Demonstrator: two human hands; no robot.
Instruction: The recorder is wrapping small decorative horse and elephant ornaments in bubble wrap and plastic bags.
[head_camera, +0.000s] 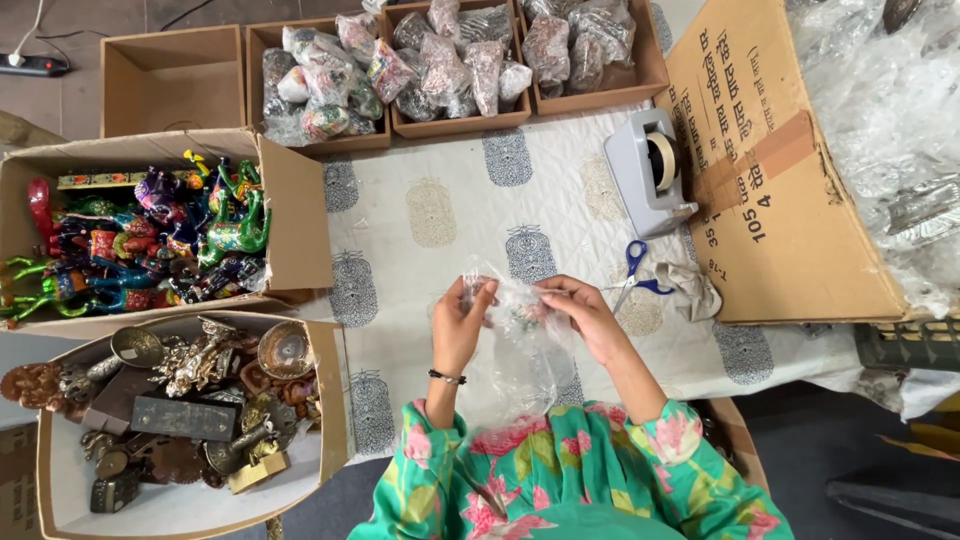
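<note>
Both hands gripped one clear plastic bag (520, 335) above the printed cloth (440, 215), close to the body. The left hand (462, 318) pinched the bag's upper edge between fingers and thumb. The right hand (582, 312) pinched the opposite edge. A small colourful item sat inside the bag. Blue-handled scissors (632, 272) lay just beside the right hand, near a grey tape dispenser (647, 172).

A single head-worn camera looks almost straight down from above onto the table (560, 215). It sits close over the person's own hands, with boxes ringing the frame's edges.
</note>
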